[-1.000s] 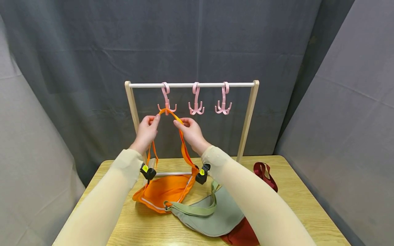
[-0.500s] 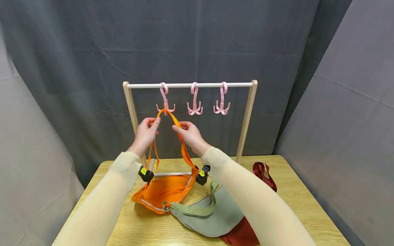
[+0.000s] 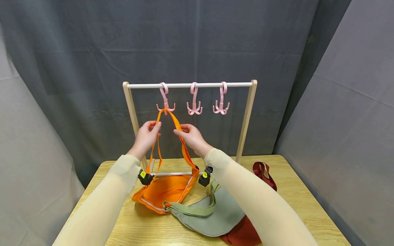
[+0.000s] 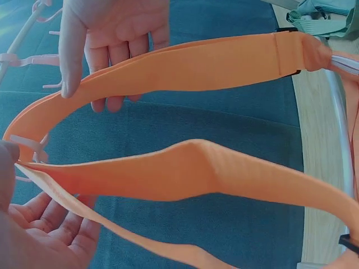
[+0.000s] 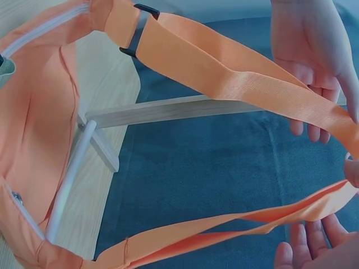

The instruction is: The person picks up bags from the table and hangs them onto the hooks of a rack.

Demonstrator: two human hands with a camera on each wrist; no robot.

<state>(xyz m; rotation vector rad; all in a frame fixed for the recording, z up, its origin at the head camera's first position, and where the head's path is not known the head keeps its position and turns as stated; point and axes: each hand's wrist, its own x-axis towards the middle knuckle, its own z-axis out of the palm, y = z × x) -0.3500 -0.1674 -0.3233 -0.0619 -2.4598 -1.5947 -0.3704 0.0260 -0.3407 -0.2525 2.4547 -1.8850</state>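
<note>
Fingers and thumb of the left hand (image 3: 145, 137) and of the right hand (image 3: 192, 138) are clamped on the orange strap (image 3: 185, 151), one hand to each side of its raised arch. In the head view the orange bag (image 3: 167, 189) hangs low from that strap, in front of the rack, at its left. The arch overlaps the lower prongs of the left pink hook (image 3: 165, 101); the middle pink hook (image 3: 194, 99) and the right pink hook (image 3: 221, 99) hang beside it from the white rail (image 3: 180, 85). On the desk (image 3: 138, 234), the grey-green bag (image 3: 223, 213) lies near the orange one, its pale green strap (image 3: 197, 210) reaching the orange bag's edge. The grey-green bag partly covers a dark red bag (image 3: 241, 233), while a dark red strap (image 3: 271, 183) lies farther right.

In the left wrist view, the left thumb presses the strap near its bend, fingers spread beneath. The right thumb lies over the far band with the fingers behind. A pink prong shows inside the loop; whether the strap bears on it I cannot tell.

In the right wrist view, both hands pinch the strap at the right edge. A black buckle (image 5: 147, 10) joins strap to bag, and a white rod (image 5: 70, 182) runs beside the bag.
</note>
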